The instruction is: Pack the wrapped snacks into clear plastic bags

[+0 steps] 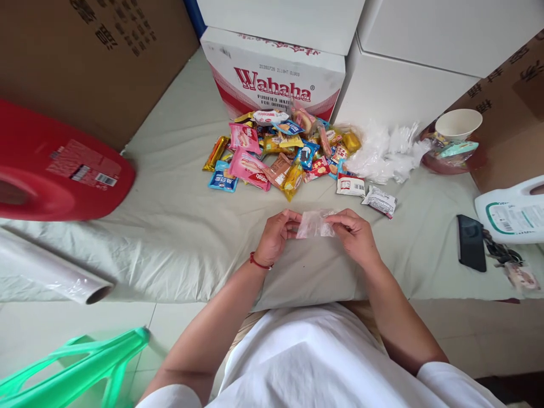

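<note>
Between my two hands a small clear plastic bag [313,224] is stretched flat above the pale green sheet. My left hand [278,233] pinches its left edge, a red cord round the wrist. At the bag's right side my right hand [352,231] grips it between thumb and fingers. Beyond them lies a heap of wrapped snacks, among them a pink packet [250,168], a blue packet [223,177] and a yellow packet [293,180]. Two white packets lie apart at the heap's right, one printed red [351,185] and one with grey text [380,201].
Crumpled clear bags [386,153] lie right of the snacks. A Wahaba-style printed carton [276,79] stands behind. A red jug [63,164] and plastic roll [55,266] are left; a phone [471,242], white bottle [514,212] and bowl [459,123] are right. A green stool [80,368] stands below.
</note>
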`<move>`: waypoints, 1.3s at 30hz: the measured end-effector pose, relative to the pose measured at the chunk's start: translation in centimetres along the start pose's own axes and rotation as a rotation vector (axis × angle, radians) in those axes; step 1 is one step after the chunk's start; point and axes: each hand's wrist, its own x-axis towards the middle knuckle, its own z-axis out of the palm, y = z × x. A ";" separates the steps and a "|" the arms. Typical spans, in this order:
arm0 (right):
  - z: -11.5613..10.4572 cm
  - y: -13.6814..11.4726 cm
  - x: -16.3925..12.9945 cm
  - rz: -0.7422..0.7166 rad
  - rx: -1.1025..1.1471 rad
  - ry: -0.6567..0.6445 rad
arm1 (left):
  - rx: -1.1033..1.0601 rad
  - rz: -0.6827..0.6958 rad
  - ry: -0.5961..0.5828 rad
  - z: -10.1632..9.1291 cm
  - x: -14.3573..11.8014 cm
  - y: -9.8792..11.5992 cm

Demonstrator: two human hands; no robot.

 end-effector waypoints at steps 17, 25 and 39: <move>-0.4 -0.1 -0.7 -0.167 -0.022 -0.125 | -0.041 0.076 0.123 0.0 0.3 0.6; -1.6 1.6 -2.1 -0.122 0.046 -0.116 | -0.088 0.079 0.123 0.2 0.3 0.7; 3.0 -2.1 -0.3 -0.078 -0.145 -0.092 | 0.292 0.215 0.036 0.5 -0.2 -0.1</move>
